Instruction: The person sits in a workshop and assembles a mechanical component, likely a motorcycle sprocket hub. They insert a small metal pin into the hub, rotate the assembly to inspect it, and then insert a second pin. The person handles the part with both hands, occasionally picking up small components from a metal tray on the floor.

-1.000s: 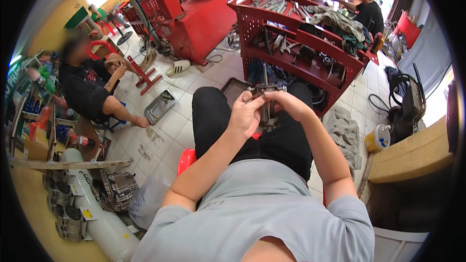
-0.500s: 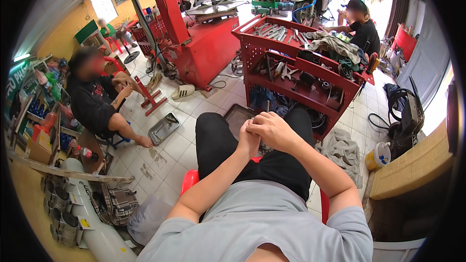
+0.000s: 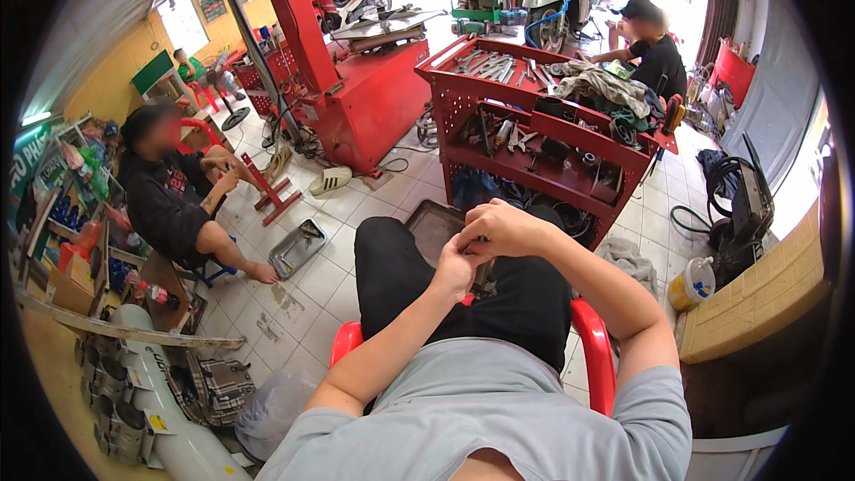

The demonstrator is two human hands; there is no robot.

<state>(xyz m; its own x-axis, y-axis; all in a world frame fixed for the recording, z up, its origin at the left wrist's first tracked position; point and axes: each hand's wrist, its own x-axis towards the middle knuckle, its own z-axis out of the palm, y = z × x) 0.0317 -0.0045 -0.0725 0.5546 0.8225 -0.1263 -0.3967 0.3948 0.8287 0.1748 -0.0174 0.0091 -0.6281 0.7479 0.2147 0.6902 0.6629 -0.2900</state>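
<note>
Above my lap, my left hand (image 3: 455, 269) and my right hand (image 3: 504, 230) meet, fingers curled and touching. My right hand is bent over the top of the left one. Both are closed around something small that the fingers hide. A dark greasy part (image 3: 484, 281) shows below the right hand, against my trousers; its kind cannot be made out. Past my knees a shallow metal tray (image 3: 422, 233) lies on the floor, partly covered by my hands and leg.
A red tool cart (image 3: 554, 180) stands ahead, with wrenches (image 3: 488, 65) and rags (image 3: 601, 83) on top. At left a seated person (image 3: 169, 183) is near another metal tray (image 3: 298, 248). A yellow-white bucket (image 3: 691, 284) and grey cloth (image 3: 626, 258) lie right.
My right hand has risen slightly and bent more at the wrist. The thin metal rod that stuck up above it no longer shows. A dark part now shows beneath the hands.
</note>
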